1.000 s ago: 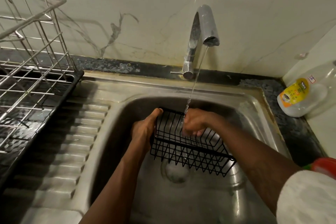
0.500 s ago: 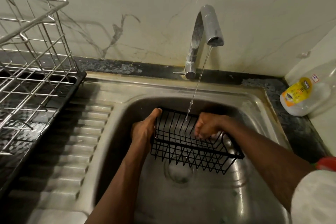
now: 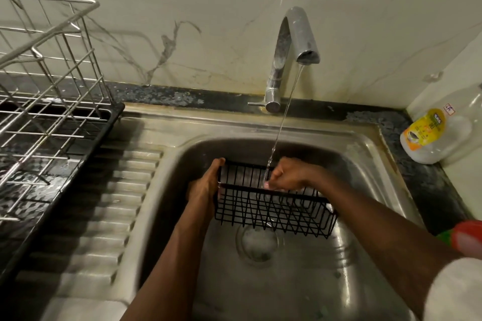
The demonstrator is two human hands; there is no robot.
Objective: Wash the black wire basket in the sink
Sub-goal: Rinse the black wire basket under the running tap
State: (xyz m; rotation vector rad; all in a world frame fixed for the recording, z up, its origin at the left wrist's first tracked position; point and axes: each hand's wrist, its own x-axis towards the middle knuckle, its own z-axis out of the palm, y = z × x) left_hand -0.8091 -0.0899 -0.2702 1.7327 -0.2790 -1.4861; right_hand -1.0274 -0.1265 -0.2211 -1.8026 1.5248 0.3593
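Black wire basket [image 3: 273, 206]: one unit, held inside the bowl of the one steel sink [image 3: 365, 159], above the drain [image 3: 257, 242]. My left hand [image 3: 206, 187] grips its left end, thumb on the far rim. My right hand [image 3: 287, 177] is inside the basket, fingers curled, under the single water stream [image 3: 283, 117] from the one tap [image 3: 294, 41]. I cannot tell whether those fingers clasp a wire. One metal dish rack [image 3: 47, 86] stands in one black tray [image 3: 86, 143] left of the sink. One plastic bottle [image 3: 430, 135] with a yellow label sits on the counter at the right.
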